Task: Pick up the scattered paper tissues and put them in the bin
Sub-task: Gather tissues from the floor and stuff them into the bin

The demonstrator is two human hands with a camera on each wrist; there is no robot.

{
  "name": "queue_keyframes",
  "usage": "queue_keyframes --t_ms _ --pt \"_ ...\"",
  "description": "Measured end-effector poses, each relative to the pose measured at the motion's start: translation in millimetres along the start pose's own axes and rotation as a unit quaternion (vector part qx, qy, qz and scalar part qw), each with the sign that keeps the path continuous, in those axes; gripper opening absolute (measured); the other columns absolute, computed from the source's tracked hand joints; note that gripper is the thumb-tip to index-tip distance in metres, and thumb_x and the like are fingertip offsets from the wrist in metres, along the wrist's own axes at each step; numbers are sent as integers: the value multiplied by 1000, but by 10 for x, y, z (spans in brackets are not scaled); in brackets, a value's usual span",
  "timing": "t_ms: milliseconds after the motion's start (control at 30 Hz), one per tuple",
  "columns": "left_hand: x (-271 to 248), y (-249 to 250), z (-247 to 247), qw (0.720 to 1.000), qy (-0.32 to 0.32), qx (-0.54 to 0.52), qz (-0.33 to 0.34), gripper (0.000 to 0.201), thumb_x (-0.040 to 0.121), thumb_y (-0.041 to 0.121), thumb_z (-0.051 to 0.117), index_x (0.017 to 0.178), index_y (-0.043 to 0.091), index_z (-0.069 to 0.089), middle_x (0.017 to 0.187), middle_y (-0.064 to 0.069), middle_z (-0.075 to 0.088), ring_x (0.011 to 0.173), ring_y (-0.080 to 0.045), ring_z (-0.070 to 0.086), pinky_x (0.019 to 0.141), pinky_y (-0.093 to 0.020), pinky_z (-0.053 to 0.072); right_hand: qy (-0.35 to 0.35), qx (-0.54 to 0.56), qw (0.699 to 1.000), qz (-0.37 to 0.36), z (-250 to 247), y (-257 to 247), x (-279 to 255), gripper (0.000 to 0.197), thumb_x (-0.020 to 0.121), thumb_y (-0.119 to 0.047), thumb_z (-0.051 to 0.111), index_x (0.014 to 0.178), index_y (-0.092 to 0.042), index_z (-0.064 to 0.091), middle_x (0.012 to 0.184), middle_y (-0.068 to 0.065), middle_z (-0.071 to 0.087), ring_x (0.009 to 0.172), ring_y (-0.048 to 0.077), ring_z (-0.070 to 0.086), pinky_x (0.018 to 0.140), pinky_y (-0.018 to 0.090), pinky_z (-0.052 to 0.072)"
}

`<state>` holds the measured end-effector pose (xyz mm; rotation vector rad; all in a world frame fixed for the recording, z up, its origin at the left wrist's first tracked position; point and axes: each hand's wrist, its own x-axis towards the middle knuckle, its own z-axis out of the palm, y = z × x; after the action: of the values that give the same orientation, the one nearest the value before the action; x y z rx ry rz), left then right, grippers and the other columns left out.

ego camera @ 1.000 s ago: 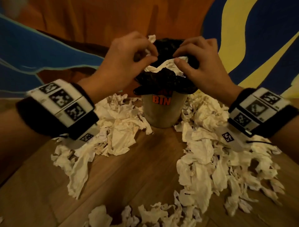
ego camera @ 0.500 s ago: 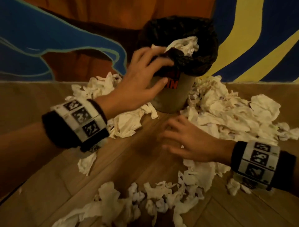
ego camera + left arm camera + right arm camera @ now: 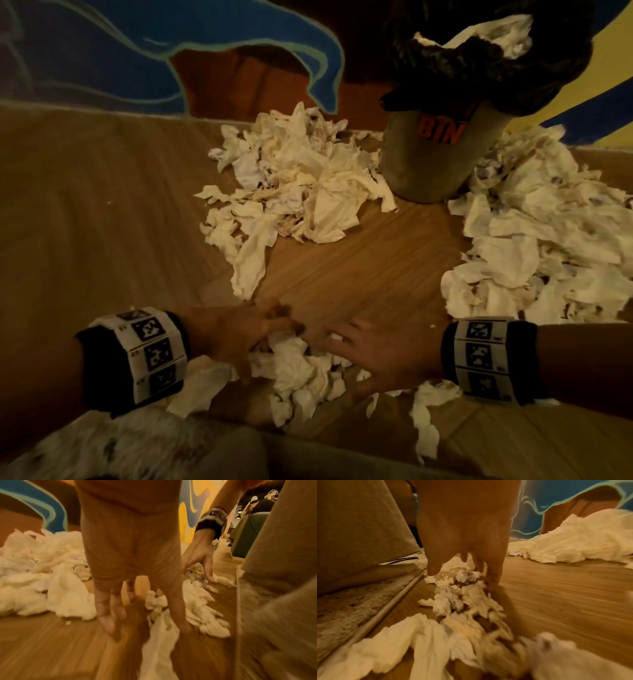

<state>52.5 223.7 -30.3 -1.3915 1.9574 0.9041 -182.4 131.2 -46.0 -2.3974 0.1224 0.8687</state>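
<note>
My left hand [image 3: 236, 337] and right hand [image 3: 380, 353] rest with fingers spread on the small tissue clump [image 3: 298, 370] on the floor, closing from both sides, gripping nothing yet. The bin [image 3: 442, 150] stands well beyond, heaped above its rim. Loose scraps could slip between my fingers, or tumble off that full top.

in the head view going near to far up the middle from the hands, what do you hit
Small tissue clump between the left hand and right hand → bare wooden floor → big tissue pile → bin with its black liner
</note>
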Motion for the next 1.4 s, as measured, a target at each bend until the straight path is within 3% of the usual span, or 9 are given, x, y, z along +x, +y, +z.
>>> queue_keyframes --t_ms 267,400,567,700,833,1000,1133,1233,1400 --pt "8 -138 262 985 145 -90 16 47 95 18 50 140 31 41 127 0 41 111 -14 46 84 -15 29 98 -86 990 -44 58 -28 217 53 98 -10 48 146 -14 26 140 17 35 122 33 39 96 46 45" --pt "-20 -198 73 962 213 -162 57 26 94 26 51 117 23 65 103 2 61 91 -5 55 78 -14 38 128 -26 991 -16 -77 141 98 43 100 -24 46 142 -18 39 137 10 42 121 25 43 99 37 42" --pt "49 -182 -270 934 297 -196 27 23 94 23 56 114 18 68 108 10 62 90 9 49 75 -2 34 187 68 980 -5 -388 276 -241 39 99 -31 46 138 -23 47 131 -5 47 115 5 45 86 2 30" --pt "139 -204 -455 924 334 -185 -2 30 98 14 47 124 10 60 127 1 58 110 -1 48 81 8 23 245 91 965 0 -544 388 -478 38 95 -37 53 130 -24 55 124 -6 56 112 4 51 93 17 41" --pt "181 -217 -543 929 320 -181 -44 32 99 17 46 128 12 57 129 1 57 115 -7 50 83 -2 25 319 87 944 -7 -681 439 -706 40 91 -43 55 127 -26 59 122 -9 57 109 3 53 89 21 46" --pt "216 -167 -654 928 305 -211 -37 29 100 19 43 126 18 56 115 16 49 105 1 46 80 2 29 453 108 885 -26 -916 378 -946 37 96 -34 51 130 -23 57 118 -13 58 98 -2 56 79 10 42" --pt "246 -84 -847 911 315 -266 -32 17 100 30 40 103 25 56 106 9 60 97 -8 54 82 -19 40 564 116 817 -39 -1245 316 -1206 32 95 -28 53 126 -21 59 118 -12 59 95 -2 58 78 15 47" --pt "204 39 -1067 886 362 -290 13 39 94 48 41 105 14 57 105 -2 61 97 -16 56 88 -34 43 644 87 759 -38 -1645 361 -1461 29 92 -26 59 120 -23 59 117 -11 58 104 1 57 86 19 50" --pt "144 240 -1469 860 445 -238 75 44 82 60 41 95 20 52 95 6 52 88 -3 50 79 -21 41 751 102 652 7 -2333 762 -1756 21 85 -24 69 104 -19 60 113 2 62 103 16 61 88 40 53"
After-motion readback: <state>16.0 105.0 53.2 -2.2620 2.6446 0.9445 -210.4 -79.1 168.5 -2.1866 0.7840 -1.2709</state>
